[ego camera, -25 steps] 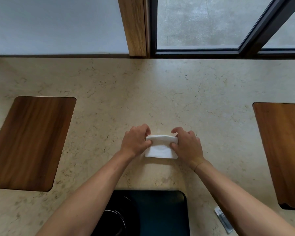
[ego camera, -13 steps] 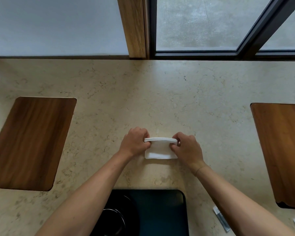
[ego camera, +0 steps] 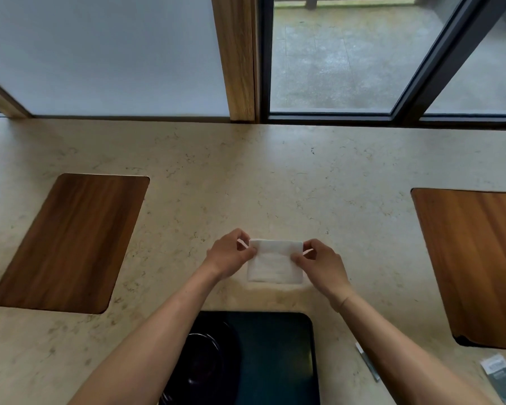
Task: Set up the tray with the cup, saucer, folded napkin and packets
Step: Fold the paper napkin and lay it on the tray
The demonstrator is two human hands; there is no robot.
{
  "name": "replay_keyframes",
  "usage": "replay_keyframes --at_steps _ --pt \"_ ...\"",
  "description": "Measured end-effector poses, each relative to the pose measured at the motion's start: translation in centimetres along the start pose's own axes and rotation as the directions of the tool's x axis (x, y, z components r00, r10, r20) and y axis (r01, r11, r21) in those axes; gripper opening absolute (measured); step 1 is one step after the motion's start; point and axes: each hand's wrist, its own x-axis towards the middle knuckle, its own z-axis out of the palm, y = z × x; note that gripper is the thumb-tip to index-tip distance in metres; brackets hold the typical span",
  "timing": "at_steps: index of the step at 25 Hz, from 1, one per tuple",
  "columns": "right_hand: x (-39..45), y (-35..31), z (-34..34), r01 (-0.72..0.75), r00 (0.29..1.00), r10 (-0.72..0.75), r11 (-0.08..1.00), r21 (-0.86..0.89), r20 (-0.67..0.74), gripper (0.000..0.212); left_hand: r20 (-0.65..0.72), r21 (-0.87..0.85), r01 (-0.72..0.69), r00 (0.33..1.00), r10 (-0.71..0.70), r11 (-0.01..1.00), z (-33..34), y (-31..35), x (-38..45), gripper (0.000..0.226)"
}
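A white folded napkin (ego camera: 275, 263) lies on the beige stone counter, just beyond the dark tray (ego camera: 278, 358). My left hand (ego camera: 231, 254) pinches its upper left corner and my right hand (ego camera: 322, 263) pinches its upper right corner. A dark saucer with a cup (ego camera: 205, 366) sits on the tray's left part, partly hidden by my left forearm. Two packets lie on the counter to the tray's right: a thin one (ego camera: 368, 363) beside my right forearm and a grey one (ego camera: 503, 381) near the frame's corner.
Wooden inlay panels are set into the counter at the left (ego camera: 70, 244) and the right (ego camera: 476, 264). A wooden post (ego camera: 237, 57) and dark window frames stand along the counter's far edge.
My hands have drawn the napkin's top fold towards me and laid it flatter; both hands have shifted slightly outward to its upper corners.
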Motion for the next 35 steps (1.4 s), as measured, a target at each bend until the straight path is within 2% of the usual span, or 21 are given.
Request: replay_keyframes --at_steps 10,19,24,32,35 --pt "-5.5 0.8 -0.2 0.000 0.999 0.001 0.999 0.040 -0.034 0.017 -0.020 0.034 -0.006 1.000 0.007 0.999 1.1 -0.1 -5.3 0.023" --pt "-9.7 3.4 1.6 -0.046 0.999 0.046 0.999 -0.002 -0.003 0.024 0.051 0.269 -0.019 0.999 0.005 0.963 3.5 -1.4 -8.0 0.025" --pt "-11.4 4.6 2.7 -0.053 0.998 0.050 0.992 -0.113 -0.029 0.027 0.065 0.374 -0.052 0.997 0.030 0.926 4.8 -1.8 -9.0 0.022" --pt "-12.5 4.9 4.2 -0.021 0.988 -0.051 0.893 -0.450 -0.148 0.033 0.070 0.540 -0.123 0.992 0.101 0.832 6.1 -2.3 -9.7 0.029" --pt "-12.7 4.8 4.4 -0.004 0.984 -0.082 0.877 -0.481 -0.157 0.047 0.088 0.583 -0.141 0.990 0.110 0.800 6.2 -2.2 -9.6 0.032"
